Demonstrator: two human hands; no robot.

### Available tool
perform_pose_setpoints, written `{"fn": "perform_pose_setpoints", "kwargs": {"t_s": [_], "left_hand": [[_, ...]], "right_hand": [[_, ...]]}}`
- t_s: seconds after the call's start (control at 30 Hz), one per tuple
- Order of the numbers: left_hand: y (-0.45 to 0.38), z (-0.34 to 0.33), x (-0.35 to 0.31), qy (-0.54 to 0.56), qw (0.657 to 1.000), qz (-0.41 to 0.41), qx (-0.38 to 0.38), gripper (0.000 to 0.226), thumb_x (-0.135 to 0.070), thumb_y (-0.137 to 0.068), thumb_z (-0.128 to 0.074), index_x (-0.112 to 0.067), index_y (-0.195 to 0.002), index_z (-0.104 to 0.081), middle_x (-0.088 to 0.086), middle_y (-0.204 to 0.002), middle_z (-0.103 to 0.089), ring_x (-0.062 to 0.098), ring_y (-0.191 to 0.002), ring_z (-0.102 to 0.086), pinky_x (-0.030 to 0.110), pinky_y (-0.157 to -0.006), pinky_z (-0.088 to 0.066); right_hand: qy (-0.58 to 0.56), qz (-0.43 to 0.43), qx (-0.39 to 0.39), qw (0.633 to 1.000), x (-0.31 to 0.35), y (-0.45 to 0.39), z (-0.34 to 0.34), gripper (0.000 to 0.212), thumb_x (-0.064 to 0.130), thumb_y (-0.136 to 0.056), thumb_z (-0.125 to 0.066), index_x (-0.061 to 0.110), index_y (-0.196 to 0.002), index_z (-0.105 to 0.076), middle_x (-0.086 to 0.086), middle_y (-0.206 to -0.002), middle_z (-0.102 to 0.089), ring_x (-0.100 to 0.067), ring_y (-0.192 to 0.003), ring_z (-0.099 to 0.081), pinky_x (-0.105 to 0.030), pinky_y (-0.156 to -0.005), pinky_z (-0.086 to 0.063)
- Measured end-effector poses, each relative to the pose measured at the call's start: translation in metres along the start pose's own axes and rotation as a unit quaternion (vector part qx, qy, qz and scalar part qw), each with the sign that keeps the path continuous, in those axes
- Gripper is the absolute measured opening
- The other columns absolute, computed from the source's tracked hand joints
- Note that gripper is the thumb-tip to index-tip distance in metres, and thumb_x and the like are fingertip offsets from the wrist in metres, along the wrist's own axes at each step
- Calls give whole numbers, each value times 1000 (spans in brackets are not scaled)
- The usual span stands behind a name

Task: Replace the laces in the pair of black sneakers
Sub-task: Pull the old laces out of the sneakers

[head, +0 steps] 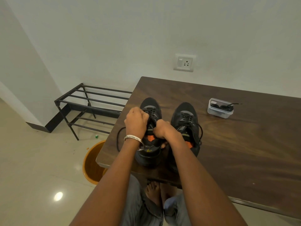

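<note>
— So where are the 2 black sneakers?

— Both stand side by side on the dark wooden worktop (228, 144), near its left corner, toes pointing toward the wall. The left sneaker (150, 128) is under both hands; the right sneaker (185, 126) sits just beside it, untouched.

— What is the left hand doing?

— The left hand (136, 122), with a silver bangle (132, 138) at the wrist, has its fingers curled at the lace eyelets on the left sneaker's upper. It looks to be pinching the black lace (119, 139) there, though the fingertips are hidden.

— And the right hand?

— The right hand (162, 130) is curled too, gripping the left sneaker around its tongue and collar, just above the orange patch inside.

— Is the lace loose?

— A loop of it hangs off the left sneaker's outer side and lies on the worktop near the edge. The right sneaker is laced, with loose ends trailing down its right side.

— Anything else on the worktop?

— 1 clear plastic box (220, 108) well to the right, holding coiled black laces, 1 end poking out over the rim.

— And around it?

— A black metal shoe rack (91, 103) against the wall, an orange bucket (92, 163) on the tiled floor by the worktop's corner, and a switch socket (184, 63) on the wall.
</note>
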State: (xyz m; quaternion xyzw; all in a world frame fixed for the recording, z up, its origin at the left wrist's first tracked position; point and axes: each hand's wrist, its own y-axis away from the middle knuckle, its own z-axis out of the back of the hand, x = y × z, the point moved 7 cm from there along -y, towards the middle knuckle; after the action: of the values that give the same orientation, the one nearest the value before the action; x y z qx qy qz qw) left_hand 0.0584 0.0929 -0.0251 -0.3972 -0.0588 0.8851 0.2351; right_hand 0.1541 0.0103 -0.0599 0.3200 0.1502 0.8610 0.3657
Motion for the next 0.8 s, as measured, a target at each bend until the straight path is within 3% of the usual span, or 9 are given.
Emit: {"fn": "perform_pose_setpoints", "kwargs": {"t_s": [0.13,0.27,0.33,0.4,0.47,0.57,0.63,0.73,0.8], "left_hand": [[2,-4,18,98,990,100,-18,27,-14,-90,-51,-1,-66,-52,12,-79,-58,24,-73,-52,23,-58,-24],[5,-2,43,270,926,257,-62,28,-12,-87,-45,0,-64,-55,14,-68,-65,29,-70,-70,34,-57,-53],[9,2,55,276,907,313,-55,24,-10,-90,-47,0,-71,-57,13,-71,-65,24,-67,-69,29,-58,-57],[11,13,59,175,939,290,-51,26,-13,-91,-53,-5,-67,-58,10,-71,-62,20,-65,-63,27,-58,-54],[12,22,58,89,960,263,-45,33,-16,-90,-57,-12,-58,-57,7,-68,-61,17,-63,-57,29,-59,-49],[17,24,56,-45,962,268,1,20,-29,-90,-60,-12,-86,-69,15,-112,-59,32,-103,-55,44,-89,-46],[21,30,48,-135,956,259,6,25,-35,-91,-59,-15,-103,-67,15,-129,-44,37,-120,-42,51,-97,-35],[12,33,24,-124,984,124,-21,23,-39,-90,-59,-19,-99,-66,8,-122,-47,28,-112,-47,42,-92,-41],[8,12,11,-54,996,30,68,22,-42,-87,-63,-21,-96,-64,2,-107,-57,20,-99,-57,36,-84,-50]], "right_hand": [[14,5,-1,1000,3,-1,0,33,16,-100,-51,1,-130,-53,-19,-138,-45,-27,-68,-59,-23,-36,-40],[18,18,3,1000,4,0,1,31,14,-99,-50,1,-127,-54,-19,-134,-49,-27,-72,-61,-25,-41,-41],[14,28,4,1000,4,2,1,28,14,-99,-49,2,-124,-56,-19,-130,-51,-28,-72,-63,-25,-40,-43],[15,25,9,1000,4,4,2,28,14,-99,-48,1,-124,-55,-19,-132,-48,-29,-71,-65,-25,-39,-46],[6,17,19,1000,6,8,5,31,16,-99,-52,0,-126,-51,-19,-137,-44,-32,-77,-68,-30,-49,-56],[36,46,2,998,12,11,19,43,28,-96,-63,4,-129,-49,-16,-130,-48,-35,-108,-62,-43,-89,-56],[51,87,-65,993,18,11,35,42,36,-94,-64,6,-122,-53,-11,-115,-51,-34,-111,-57,-44,-93,-51],[54,152,-187,969,26,10,55,33,33,-93,-64,8,-114,-63,-11,-115,-61,-33,-112,-57,-43,-93,-50],[27,192,-202,960,32,11,55,28,25,-93,-65,10,-117,-67,-11,-121,-63,-30,-114,-58,-41,-96,-49]]}}
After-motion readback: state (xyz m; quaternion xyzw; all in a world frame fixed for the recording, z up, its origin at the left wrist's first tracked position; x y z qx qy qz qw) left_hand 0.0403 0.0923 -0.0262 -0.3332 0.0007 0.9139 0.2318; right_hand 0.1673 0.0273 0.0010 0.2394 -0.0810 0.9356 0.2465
